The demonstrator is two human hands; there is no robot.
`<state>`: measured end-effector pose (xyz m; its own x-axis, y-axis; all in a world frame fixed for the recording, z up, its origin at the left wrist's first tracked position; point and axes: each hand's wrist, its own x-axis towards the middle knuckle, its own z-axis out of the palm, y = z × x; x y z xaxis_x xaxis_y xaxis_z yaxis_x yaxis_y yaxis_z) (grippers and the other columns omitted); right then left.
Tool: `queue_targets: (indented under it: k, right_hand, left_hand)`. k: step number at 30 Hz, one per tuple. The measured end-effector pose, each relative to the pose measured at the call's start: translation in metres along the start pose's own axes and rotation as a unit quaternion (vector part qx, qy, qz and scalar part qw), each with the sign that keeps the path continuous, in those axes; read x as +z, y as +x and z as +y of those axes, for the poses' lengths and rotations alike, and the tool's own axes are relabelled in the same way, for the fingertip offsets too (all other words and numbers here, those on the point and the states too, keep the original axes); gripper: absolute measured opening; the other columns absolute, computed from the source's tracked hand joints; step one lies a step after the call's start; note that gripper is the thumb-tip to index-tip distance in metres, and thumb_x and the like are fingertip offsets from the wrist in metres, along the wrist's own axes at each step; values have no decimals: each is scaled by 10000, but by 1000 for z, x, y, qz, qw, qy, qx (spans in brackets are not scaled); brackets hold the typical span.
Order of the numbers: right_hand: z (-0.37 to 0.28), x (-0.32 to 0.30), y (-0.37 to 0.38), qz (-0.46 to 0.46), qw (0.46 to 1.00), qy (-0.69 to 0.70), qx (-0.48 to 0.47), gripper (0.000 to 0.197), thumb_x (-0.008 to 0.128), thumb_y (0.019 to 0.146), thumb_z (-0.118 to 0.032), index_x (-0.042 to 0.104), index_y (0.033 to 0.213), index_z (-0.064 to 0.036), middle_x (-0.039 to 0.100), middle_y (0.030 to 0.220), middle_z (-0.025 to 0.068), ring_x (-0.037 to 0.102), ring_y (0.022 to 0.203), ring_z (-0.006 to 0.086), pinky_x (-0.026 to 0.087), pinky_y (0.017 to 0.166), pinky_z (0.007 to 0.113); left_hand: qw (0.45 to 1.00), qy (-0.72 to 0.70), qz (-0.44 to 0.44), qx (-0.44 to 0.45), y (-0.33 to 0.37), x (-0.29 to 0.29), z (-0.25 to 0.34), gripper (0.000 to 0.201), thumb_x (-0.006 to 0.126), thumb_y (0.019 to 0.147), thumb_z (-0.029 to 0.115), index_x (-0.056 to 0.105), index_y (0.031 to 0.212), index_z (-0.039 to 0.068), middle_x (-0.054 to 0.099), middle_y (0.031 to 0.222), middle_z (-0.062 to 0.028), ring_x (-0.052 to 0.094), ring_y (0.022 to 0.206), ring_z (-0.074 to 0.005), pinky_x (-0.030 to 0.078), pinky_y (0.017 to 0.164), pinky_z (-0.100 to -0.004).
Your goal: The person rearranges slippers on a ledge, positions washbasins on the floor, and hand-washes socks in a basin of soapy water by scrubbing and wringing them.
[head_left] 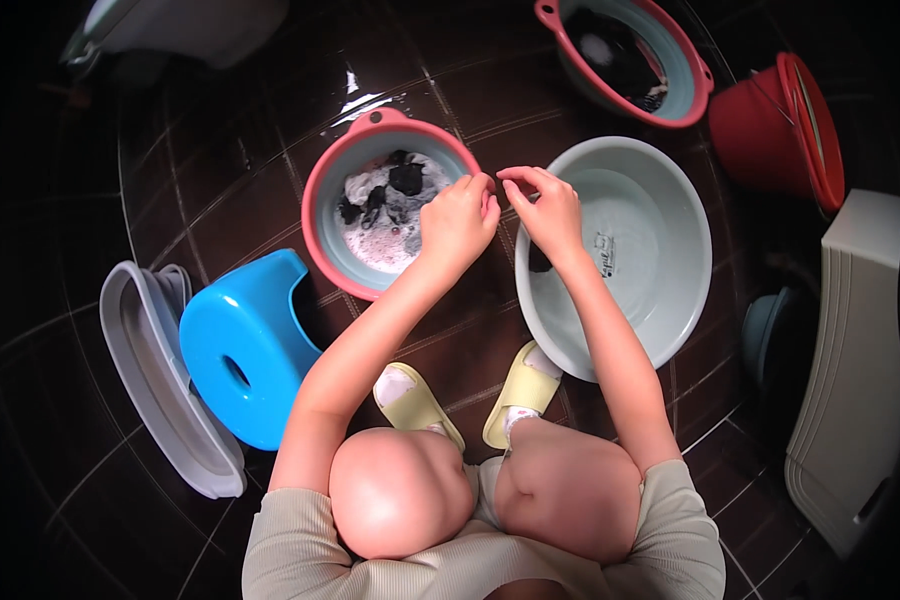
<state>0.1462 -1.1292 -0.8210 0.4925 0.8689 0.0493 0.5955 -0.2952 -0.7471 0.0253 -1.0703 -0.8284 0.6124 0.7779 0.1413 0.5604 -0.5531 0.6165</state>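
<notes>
My left hand [460,222] is raised over the right rim of a red-rimmed basin [317,225], its fingers curled in and pressed together. Inside that basin, dark cloth pieces [407,180] lie in foamy, pinkish-white water. Close beside it, my right hand [550,210] hangs by the left rim of a large pale basin [698,250], thumb and forefinger bent toward each other. The fingertips of both hands almost meet; anything between them is too small to make out. Clear water stands in the pale basin, with a small dark patch [539,262] near my right wrist.
A blue stool [215,325] and a grey oblong tub [135,340] stand at the left. Another red-rimmed basin [705,85] with dark contents and a red bucket [760,130] are at the far right. A beige plastic piece [850,350] stands nearer. Dark floor tiles look wet.
</notes>
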Motion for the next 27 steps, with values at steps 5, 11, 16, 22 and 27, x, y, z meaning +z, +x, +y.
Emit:
queue_targets:
  k: [5,11,16,22,27]
  right_hand:
    - [-28,65,23,-122,990,39,-54,148,576,743,-235,651,826,-137,624,755,54,611,659,190,477,597,312]
    - [-39,135,32,-207,971,-9,-119,145,563,739,-214,658,820,-140,625,754,62,607,695,212,479,629,341]
    - [-35,177,34,-185,960,-74,-196,240,614,703,-242,623,914,-128,571,890,72,548,879,243,468,713,345]
    - [-29,201,38,-178,943,-157,-234,206,644,668,-209,576,815,-81,496,867,89,503,861,246,457,690,362]
    - [-12,199,37,-234,936,260,25,147,556,773,-183,531,834,-52,548,841,84,560,751,173,463,606,287]
  left_hand:
    - [991,79,-9,-109,-31,-17,-71,184,559,729,217,551,857,85,584,718,-87,586,647,-285,466,548,-393]
    - [969,98,29,-224,-62,-27,-120,254,569,716,210,536,937,91,555,940,-106,571,825,-285,469,659,-404]
    - [968,61,15,-244,-75,-20,-134,439,569,706,197,492,1087,-7,552,959,-157,539,886,-323,451,761,-403]
    - [959,30,-1,-283,-73,-11,-151,505,559,722,200,449,1148,-48,566,974,-198,553,864,-322,442,795,-390]
    - [921,-164,30,-353,-66,-6,-159,508,571,714,147,432,1169,-31,569,982,-183,588,816,-269,471,750,-333]
